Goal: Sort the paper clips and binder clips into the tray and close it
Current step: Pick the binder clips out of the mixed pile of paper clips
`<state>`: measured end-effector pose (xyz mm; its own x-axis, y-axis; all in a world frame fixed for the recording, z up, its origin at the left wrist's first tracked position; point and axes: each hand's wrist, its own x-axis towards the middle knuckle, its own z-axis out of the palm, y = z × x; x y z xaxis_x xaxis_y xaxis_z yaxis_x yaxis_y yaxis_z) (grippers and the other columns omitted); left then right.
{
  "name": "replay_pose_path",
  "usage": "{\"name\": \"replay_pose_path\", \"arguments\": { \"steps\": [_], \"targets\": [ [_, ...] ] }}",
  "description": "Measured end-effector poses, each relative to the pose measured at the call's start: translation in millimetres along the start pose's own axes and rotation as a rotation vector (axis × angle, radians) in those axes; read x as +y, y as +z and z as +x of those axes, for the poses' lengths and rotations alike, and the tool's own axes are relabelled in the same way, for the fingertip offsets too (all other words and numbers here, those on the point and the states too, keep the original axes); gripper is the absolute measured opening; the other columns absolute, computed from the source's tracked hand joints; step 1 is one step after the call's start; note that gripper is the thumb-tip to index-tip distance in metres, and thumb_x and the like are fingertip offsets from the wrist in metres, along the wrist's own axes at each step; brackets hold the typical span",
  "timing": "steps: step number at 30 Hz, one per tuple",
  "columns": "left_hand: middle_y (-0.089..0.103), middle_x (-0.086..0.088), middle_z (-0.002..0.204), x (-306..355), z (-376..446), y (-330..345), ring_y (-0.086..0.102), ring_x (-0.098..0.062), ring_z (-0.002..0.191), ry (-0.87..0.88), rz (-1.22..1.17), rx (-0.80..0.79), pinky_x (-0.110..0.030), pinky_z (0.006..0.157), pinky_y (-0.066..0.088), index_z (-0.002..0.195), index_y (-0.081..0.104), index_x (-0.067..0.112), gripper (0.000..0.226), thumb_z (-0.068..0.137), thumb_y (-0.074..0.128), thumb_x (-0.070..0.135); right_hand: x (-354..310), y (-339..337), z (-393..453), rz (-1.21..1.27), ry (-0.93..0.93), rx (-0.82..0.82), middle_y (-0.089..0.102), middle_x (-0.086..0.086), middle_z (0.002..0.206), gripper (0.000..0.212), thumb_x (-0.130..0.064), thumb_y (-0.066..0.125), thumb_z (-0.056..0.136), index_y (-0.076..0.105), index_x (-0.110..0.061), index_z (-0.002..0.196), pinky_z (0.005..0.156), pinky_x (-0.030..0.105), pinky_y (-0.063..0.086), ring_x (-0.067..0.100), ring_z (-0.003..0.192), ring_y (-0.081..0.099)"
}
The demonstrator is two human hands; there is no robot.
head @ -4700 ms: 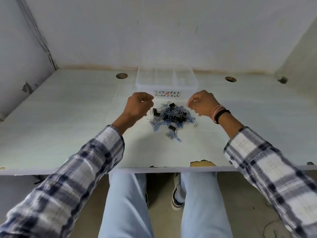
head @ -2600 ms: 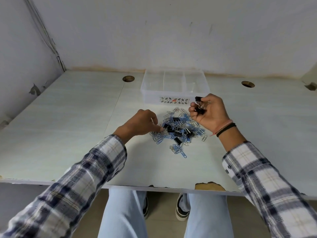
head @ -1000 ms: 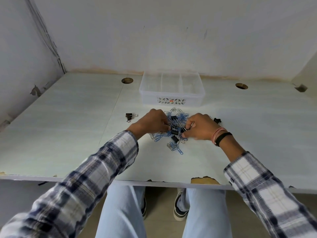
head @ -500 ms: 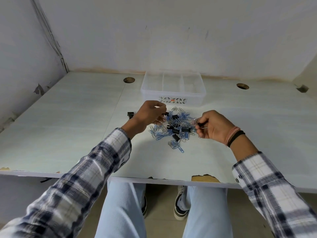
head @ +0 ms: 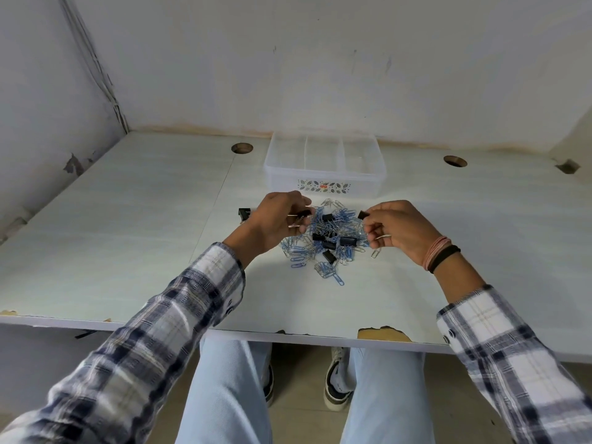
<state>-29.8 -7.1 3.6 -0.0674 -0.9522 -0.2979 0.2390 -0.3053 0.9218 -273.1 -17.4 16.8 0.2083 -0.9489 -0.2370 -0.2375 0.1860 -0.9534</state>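
Observation:
A pile of blue paper clips [head: 323, 248] mixed with black binder clips lies on the table in front of me. Behind it stands a clear plastic tray [head: 323, 182] with three compartments, which look empty. My left hand [head: 278, 224] hovers at the pile's left edge and pinches a black binder clip [head: 302, 215]. At the right edge my right hand [head: 397, 230] pinches another black binder clip [head: 363, 215]. One more binder clip [head: 244, 214] lies apart on the table, left of my left hand.
The pale table [head: 128, 238] has two round cable holes [head: 242, 148] [head: 455, 161] at the back and a chipped front edge [head: 382, 334]. Walls close it in behind and on the left. My legs show under the table.
Both hands have lifted slightly off the pile, each with a binder clip between the fingers. The right hand's clip has come out of the heap.

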Motion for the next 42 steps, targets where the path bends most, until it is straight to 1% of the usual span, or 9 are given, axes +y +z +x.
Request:
{"name": "replay_pose_path", "arguments": {
  "steps": [3, 7, 10, 15, 23, 27, 32, 36, 42],
  "targets": [
    [0.051, -0.006, 0.073, -8, 0, 6, 0.04, -0.013, 0.053, 0.083, 0.237, -0.073, -0.027, 0.052, 0.035, 0.092, 0.064, 0.002, 0.009, 0.094, 0.061, 0.01, -2, 0, -3, 0.145, -0.011, -0.059, 0.062, 0.017, 0.073, 0.006, 0.001, 0.06, 0.09, 0.063, 0.006, 0.093, 0.058, 0.035, 0.054, 0.026, 0.061, 0.058],
    [0.058, 0.004, 0.067, -15, -8, 22, 0.042, -0.008, 0.056, 0.176, 0.545, -0.232, -0.021, 0.051, 0.032, 0.098, 0.078, 0.008, 0.018, 0.087, 0.078, 0.022, -4, 6, -4, 0.308, -0.024, -0.084, 0.063, 0.018, 0.077, 0.004, 0.002, 0.06, 0.089, 0.062, 0.002, 0.093, 0.053, 0.032, 0.052, 0.025, 0.062, 0.059],
    [0.049, 0.006, 0.057, -19, -10, 33, 0.037, -0.012, 0.055, 0.158, 0.495, -0.225, -0.021, 0.05, 0.031, 0.1, 0.076, -0.002, 0.026, 0.087, 0.079, 0.02, -3, 9, -5, 0.349, -0.046, -0.089, 0.064, 0.018, 0.08, 0.01, 0.002, 0.061, 0.09, 0.063, 0.002, 0.099, 0.054, 0.028, 0.05, 0.022, 0.063, 0.058],
    [0.057, 0.011, 0.054, -21, -8, 36, 0.04, -0.011, 0.056, 0.176, 0.466, -0.169, -0.022, 0.052, 0.037, 0.103, 0.077, -0.004, 0.019, 0.091, 0.073, 0.01, 1, 7, -7, 0.383, -0.058, -0.088, 0.068, 0.015, 0.085, 0.015, 0.0, 0.061, 0.091, 0.063, 0.001, 0.106, 0.053, 0.022, 0.048, 0.018, 0.065, 0.058],
    [0.053, -0.016, 0.079, -30, -7, 36, 0.031, -0.014, 0.055, 0.189, 0.324, -0.198, -0.026, 0.051, 0.03, 0.099, 0.08, 0.004, 0.016, 0.088, 0.078, 0.015, 6, 9, -7, 0.52, -0.01, -0.115, 0.066, 0.013, 0.086, 0.006, 0.0, 0.062, 0.09, 0.063, -0.001, 0.096, 0.05, 0.019, 0.045, 0.016, 0.066, 0.057],
    [0.059, 0.003, 0.058, -30, -6, 33, 0.039, -0.011, 0.053, 0.234, 0.364, -0.096, -0.023, 0.052, 0.037, 0.1, 0.079, 0.0, 0.016, 0.091, 0.073, 0.012, 10, 5, -9, 0.448, -0.027, -0.056, 0.068, 0.016, 0.084, 0.011, 0.0, 0.063, 0.09, 0.064, 0.002, 0.1, 0.049, 0.02, 0.046, 0.017, 0.064, 0.058],
    [0.068, 0.0, 0.072, -28, -7, 32, 0.052, 0.003, 0.047, 0.374, 0.384, 0.016, -0.009, 0.05, 0.04, 0.099, 0.075, -0.01, 0.016, 0.092, 0.069, 0.004, 12, 7, -11, 0.371, -0.042, -0.01, 0.068, 0.018, 0.081, 0.009, -0.006, 0.064, 0.091, 0.066, 0.001, 0.096, 0.051, 0.024, 0.048, 0.021, 0.064, 0.059],
    [0.054, 0.012, 0.051, -28, -11, 33, 0.032, -0.013, 0.051, 0.271, 0.356, -0.073, -0.025, 0.05, 0.03, 0.104, 0.078, 0.001, 0.02, 0.092, 0.073, 0.016, 13, 12, -11, 0.458, -0.043, -0.039, 0.067, 0.017, 0.083, 0.007, -0.006, 0.063, 0.092, 0.065, 0.0, 0.096, 0.055, 0.026, 0.05, 0.021, 0.066, 0.061],
    [0.038, 0.001, 0.06, -32, -15, 38, 0.02, -0.016, 0.053, 0.189, 0.288, -0.237, -0.024, 0.047, 0.024, 0.108, 0.078, 0.006, 0.025, 0.09, 0.076, 0.024, 18, 14, -10, 0.429, -0.053, -0.009, 0.068, 0.016, 0.092, 0.015, -0.012, 0.066, 0.092, 0.066, -0.001, 0.103, 0.059, 0.028, 0.05, 0.02, 0.073, 0.062]
  ]
}}
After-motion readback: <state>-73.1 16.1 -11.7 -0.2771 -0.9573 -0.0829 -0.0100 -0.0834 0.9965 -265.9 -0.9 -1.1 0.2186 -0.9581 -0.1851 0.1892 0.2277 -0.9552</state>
